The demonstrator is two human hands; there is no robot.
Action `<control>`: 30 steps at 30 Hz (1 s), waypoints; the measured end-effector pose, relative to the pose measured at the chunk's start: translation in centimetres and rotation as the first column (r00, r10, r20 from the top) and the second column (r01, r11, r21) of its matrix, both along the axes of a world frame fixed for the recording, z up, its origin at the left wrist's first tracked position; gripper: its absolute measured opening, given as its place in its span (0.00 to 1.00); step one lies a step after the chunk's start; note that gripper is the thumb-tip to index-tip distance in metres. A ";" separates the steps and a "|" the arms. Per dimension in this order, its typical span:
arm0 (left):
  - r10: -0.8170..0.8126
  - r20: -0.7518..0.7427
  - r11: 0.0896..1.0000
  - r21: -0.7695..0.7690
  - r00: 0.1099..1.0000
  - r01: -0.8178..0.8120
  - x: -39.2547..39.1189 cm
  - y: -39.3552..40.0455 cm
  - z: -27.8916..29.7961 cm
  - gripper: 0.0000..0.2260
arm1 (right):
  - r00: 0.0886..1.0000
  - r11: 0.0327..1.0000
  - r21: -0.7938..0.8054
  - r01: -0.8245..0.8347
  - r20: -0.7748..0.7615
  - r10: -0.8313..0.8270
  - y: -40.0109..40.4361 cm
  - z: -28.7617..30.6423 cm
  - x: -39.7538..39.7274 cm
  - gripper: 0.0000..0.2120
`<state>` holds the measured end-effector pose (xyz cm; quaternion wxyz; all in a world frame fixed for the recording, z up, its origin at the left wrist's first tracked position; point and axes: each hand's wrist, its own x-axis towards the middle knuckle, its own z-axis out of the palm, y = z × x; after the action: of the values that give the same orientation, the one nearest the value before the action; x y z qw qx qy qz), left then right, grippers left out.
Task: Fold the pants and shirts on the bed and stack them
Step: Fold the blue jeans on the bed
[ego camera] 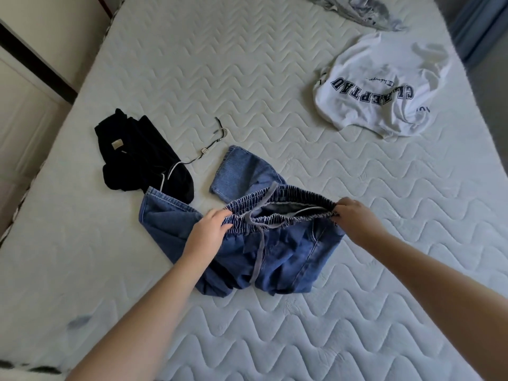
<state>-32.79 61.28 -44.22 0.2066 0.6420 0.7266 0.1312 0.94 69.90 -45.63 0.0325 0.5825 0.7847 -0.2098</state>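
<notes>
Open mattress (247, 78) across the middle and near edge of the bed. Black garment (143, 152) and loose cord (211, 144) crowd left of jeans (275, 257). White shirt (384, 89) and grey clothes (357, 9) block far right.

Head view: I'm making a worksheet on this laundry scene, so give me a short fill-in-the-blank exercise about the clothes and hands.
1. Both the left hand and the right hand grip the elastic ____ of the blue jeans.
2. The lettering on the white sweatshirt is dark ____ in colour.
3. The black garment lies to the ____ of the jeans.
4. All the clothes lie on a quilted white ____.

Missing words: waistband; blue; left; mattress
</notes>
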 end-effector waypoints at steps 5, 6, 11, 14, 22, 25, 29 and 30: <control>-0.119 -0.059 0.973 0.193 0.991 0.128 1.1 -1.9 9.1 0.05 | 0.995 0.962 0.273 0.003 -0.093 0.024 -4.5 8.5 2.0 0.06; -0.139 -0.076 0.964 0.219 0.987 0.153 1.4 -2.2 11.2 0.05 | 0.992 0.962 0.273 0.031 -0.128 0.005 -5.2 10.0 2.4 0.06; -0.186 -0.072 0.919 0.340 0.980 0.199 3.5 -3.8 20.8 0.06 | 0.964 0.965 0.231 0.125 -0.257 -0.064 -7.8 16.4 4.3 0.13; -0.217 -0.006 0.906 0.371 0.976 0.204 5.2 -4.9 25.2 0.05 | 0.964 0.962 0.245 0.118 -0.262 -0.051 -8.7 19.7 4.8 0.14; -0.320 0.022 0.888 0.357 0.947 0.291 9.3 -6.5 32.0 0.05 | 0.880 0.983 0.148 0.111 -0.473 -0.029 -11.9 26.2 0.8 0.15; -0.336 0.010 0.898 0.306 0.942 0.317 10.3 -7.2 33.3 0.05 | 0.638 0.951 -0.249 0.180 -0.707 -0.306 -13.1 28.6 -1.5 0.16; -0.345 -0.011 0.916 0.215 0.939 0.339 10.6 -8.0 34.5 0.05 | 0.373 0.854 -0.518 0.055 -0.782 -0.499 -13.1 30.0 -2.2 0.14; -0.341 -0.012 0.920 0.199 0.940 0.337 10.6 -8.1 34.7 0.06 | 0.359 0.855 -0.516 0.052 -0.789 -0.498 -13.2 30.2 -2.4 0.12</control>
<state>-22.21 53.22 -9.50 0.1695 0.7737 0.5856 0.1723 -1.43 56.75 -15.44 -0.3127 0.4802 0.5001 -0.6492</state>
